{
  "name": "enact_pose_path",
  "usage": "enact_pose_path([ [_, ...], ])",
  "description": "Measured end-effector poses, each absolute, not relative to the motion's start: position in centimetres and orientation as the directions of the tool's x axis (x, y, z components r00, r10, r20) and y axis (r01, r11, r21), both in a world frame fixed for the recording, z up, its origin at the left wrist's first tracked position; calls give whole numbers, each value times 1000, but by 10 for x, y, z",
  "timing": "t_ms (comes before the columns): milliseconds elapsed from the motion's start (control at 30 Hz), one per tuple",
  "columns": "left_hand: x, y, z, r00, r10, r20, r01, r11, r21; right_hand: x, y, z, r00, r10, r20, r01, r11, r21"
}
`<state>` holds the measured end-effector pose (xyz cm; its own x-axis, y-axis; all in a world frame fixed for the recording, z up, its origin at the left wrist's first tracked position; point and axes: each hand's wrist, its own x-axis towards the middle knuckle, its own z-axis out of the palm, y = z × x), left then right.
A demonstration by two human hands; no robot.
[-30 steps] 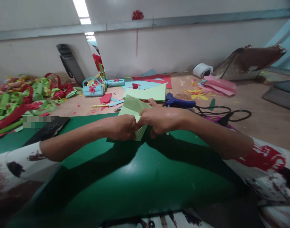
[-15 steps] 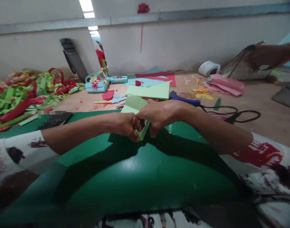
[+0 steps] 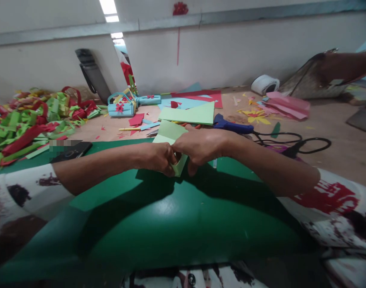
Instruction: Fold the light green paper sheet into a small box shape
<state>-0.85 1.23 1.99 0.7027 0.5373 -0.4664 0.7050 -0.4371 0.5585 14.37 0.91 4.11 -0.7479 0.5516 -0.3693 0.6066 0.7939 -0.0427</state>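
Observation:
A folded piece of light green paper [image 3: 168,131], shaped like a small open box, stands on the green mat [image 3: 159,216]. My left hand [image 3: 160,158] is closed on its near left side, thumb low by the front corner. From the right, my right hand [image 3: 199,146] reaches over the same paper with its fingers bent into the opening; the fingertips are partly hidden. Just behind lies a flat sheet of light green paper [image 3: 189,114]. A blue glue gun [image 3: 232,125] rests beyond my right wrist.
Paper strips [image 3: 30,126] heap up at the left, near a dark phone [image 3: 78,151] and a grey bottle [image 3: 93,76]. Small blue paper bags [image 3: 120,109] stand behind. Pink paper [image 3: 287,106], a white roll [image 3: 265,85], a handbag [image 3: 317,76] and black-handled scissors [image 3: 305,148] are at the right.
Both hands stay on the green paper. My right hand's fingers have shifted slightly at the opening, and the view has moved a little.

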Motion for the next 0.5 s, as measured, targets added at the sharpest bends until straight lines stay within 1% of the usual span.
enact_pose_path([
  [267, -7, 11, 22, 697, 525, -488, 714, -443, 543, 145, 9, 43, -748, 550, -371, 611, 789, -62],
  [333, -7, 11, 22, 705, 530, -471, 705, -454, 545, 145, 9, 44, -742, 552, -380, 616, 785, -62],
  [400, -8, 11, 20, 737, 513, -441, 670, -464, 580, 144, 9, 45, -738, 551, -390, 618, 783, -65],
  [500, -10, 14, 15, 792, 448, -415, 602, -461, 652, 143, 8, 45, -741, 553, -381, 615, 787, -54],
])
